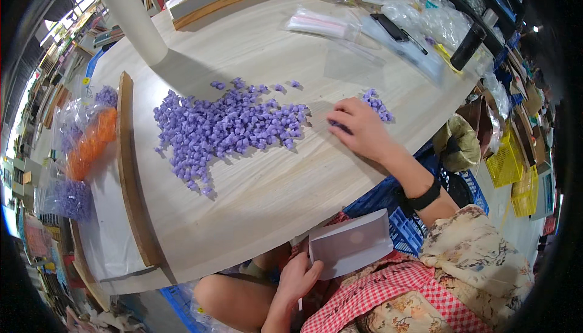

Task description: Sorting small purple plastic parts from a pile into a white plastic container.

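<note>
Overhead, I saw a pale wooden surface (255,193) with a big loose heap of small purple pieces (228,128) spread across its middle. Beyond the heap, toward the far edge, lay several clear plastic bags (425,20), one flat bag with a pink strip (322,24), a dark phone-like slab (393,27) and a black cylinder (468,46). A white paper cone (135,20) stood upright up-left of the heap. Left of the heap, past a wooden edge strip (130,169), sat clear bags of orange pieces (91,145) and more purple ones (73,199).

Just right of the heap, my right hand (363,129) rested palm down on the surface, fingers (340,114) curled together over a few purple pieces; a smaller cluster of purple pieces (376,103) lay just beyond it. A black band (422,199) circled that wrist.

Below the near edge of the surface, my left hand (297,281) pinched the lower corner of a small white envelope-like packet (350,243), fingers closed on it.
</note>
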The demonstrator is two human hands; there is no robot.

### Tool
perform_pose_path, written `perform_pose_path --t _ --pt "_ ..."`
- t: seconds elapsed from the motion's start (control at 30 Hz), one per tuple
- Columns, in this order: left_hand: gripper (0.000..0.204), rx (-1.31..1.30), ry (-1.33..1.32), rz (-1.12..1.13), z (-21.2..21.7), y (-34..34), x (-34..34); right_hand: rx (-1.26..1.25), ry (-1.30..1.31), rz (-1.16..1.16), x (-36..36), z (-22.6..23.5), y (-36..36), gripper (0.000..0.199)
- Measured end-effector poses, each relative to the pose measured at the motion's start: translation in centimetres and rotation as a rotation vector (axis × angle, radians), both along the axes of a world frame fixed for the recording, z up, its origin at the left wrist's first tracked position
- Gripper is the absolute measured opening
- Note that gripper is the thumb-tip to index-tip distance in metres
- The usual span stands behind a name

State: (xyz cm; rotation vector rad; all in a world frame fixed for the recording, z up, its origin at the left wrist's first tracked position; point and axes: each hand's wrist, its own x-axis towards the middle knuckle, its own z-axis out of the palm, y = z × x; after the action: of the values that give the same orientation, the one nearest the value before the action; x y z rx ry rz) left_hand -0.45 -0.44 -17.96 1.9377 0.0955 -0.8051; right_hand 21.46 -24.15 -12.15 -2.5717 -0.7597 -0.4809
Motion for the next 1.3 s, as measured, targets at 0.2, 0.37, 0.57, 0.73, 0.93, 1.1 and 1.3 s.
perform_pose_path --t 0.2,0.37,0.57,0.73,0.93,1.1,1.3 --pt "0.044 0.005 -0.018 -0.032 0.5 -0.1 0.5 -0.153 -0.02 -0.052 0.0 2.4 -2.3 0.03" --pt "0.04 0.041 -0.045 -0.027 0.2 0.4 0.2 -0.197 0.069 0.199 1.7 3.0 3.9 0.041" --pt "0.04 -0.004 -0.107 -0.007 -0.7 0.1 -0.1 -0.366 0.182 0.265 1.5 0.5 5.4 0.063" --pt "0.041 0.021 -0.109 -0.014 0.1 0.1 0.0 -0.331 0.189 0.21 -2.6 0.2 4.0 0.063" --pt "0.046 0.008 -0.006 -0.062 0.7 0.2 0.2 0.153 0.383 0.141 -4.3 0.4 1.4 0.052" --pt "0.045 -0.016 -0.108 -0.055 0.2 0.1 0.0 0.444 0.345 0.07 -3.2 0.1 -0.5 0.05" --pt "0.039 -0.02 -0.125 -0.018 0.9 0.0 0.0 0.373 0.253 -0.015 -3.0 0.0 0.9 0.039"
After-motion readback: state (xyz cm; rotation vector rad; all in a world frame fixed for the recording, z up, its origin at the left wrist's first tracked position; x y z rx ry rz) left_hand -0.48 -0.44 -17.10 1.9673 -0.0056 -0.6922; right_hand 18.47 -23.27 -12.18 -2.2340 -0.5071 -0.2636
